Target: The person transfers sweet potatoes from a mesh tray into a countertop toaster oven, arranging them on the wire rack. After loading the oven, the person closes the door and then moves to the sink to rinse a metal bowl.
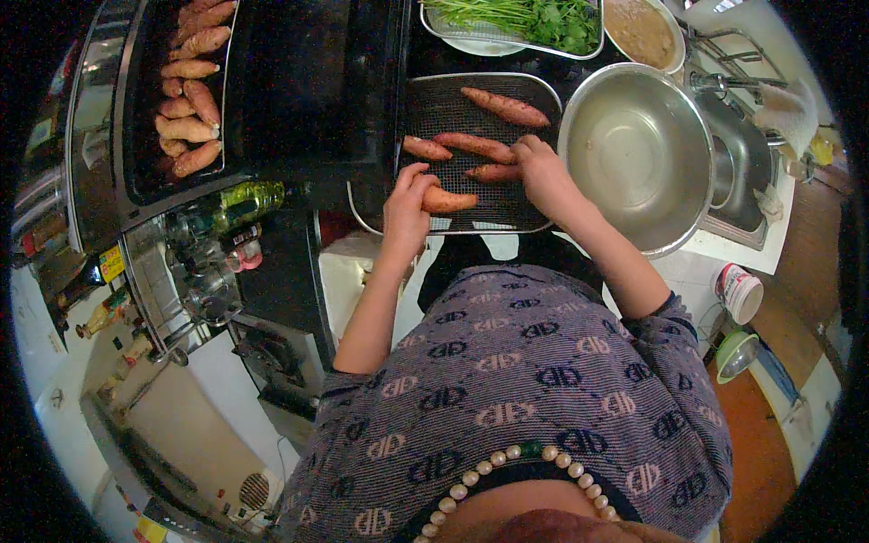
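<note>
My left hand point(405, 212) is closed around the thick end of a peeled-looking orange sweet potato point(453, 201), held over the near left part of a wire mesh basket point(448, 222). At the basket's right side, my right hand point(543, 178) curls its fingers at the ends of two reddish sweet potatoes, an upper one point(475, 145) and a lower one point(490, 173). Its fingertips are partly hidden, so a grip on either is unclear. A short sweet potato point(426, 148) lies beyond my left hand. Farther back in the basket rests a long reddish one point(506, 107).
A large metal basin point(635, 153) stands right of the basket, by a sink point(743, 197). Behind are a mesh basket of green herbs point(560, 27) and a bowl of brownish liquid point(641, 34). Several sweet potatoes point(193, 102) lie on a dark tray at left. An oil bottle point(248, 203) is nearby.
</note>
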A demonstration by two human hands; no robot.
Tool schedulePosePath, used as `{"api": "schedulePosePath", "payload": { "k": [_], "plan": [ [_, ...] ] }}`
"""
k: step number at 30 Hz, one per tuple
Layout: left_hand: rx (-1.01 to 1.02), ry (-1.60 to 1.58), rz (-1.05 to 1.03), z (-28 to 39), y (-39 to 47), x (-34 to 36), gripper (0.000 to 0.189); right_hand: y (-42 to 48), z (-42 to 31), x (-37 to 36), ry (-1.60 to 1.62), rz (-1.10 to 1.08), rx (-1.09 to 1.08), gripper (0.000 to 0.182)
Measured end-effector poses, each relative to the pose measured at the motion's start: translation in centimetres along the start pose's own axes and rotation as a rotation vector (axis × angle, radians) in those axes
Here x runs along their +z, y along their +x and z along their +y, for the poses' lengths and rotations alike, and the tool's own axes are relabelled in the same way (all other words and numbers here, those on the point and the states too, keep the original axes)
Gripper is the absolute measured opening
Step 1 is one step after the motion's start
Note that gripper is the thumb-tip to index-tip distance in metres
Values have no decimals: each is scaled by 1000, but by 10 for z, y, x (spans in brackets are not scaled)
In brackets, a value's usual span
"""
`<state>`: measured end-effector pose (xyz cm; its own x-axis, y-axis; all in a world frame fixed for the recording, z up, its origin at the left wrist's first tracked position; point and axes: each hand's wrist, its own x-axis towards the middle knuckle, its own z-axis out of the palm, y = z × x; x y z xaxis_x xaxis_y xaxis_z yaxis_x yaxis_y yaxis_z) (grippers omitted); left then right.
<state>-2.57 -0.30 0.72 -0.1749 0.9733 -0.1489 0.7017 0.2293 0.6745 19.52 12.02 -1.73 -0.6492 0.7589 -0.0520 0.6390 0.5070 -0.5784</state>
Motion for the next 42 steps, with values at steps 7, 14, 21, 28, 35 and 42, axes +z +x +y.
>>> {"api": "schedulePosePath", "payload": {
  "k": [7,14,21,28,35,42],
  "plan": [
    [40,88,-4,-10,9,17,46,25,2,39,-290,-92,72,13],
    [-107,69,-110,-17,18,18,37,38,3,-4,280,-188,150,26],
    [-70,64,-138,-27,19,15,46,42,25,-84,1282,-174,427,40],
    [-24,135,-175,-39,14,17,47,79,0,-109,1291,-121,213,55],
    [-64,134,-239,-39,10,16,49,119,-41,-116,1397,-119,194,44],
    [-107,20,-211,-55,5,25,32,225,-95,-103,991,148,-50,34]
  ]
}}
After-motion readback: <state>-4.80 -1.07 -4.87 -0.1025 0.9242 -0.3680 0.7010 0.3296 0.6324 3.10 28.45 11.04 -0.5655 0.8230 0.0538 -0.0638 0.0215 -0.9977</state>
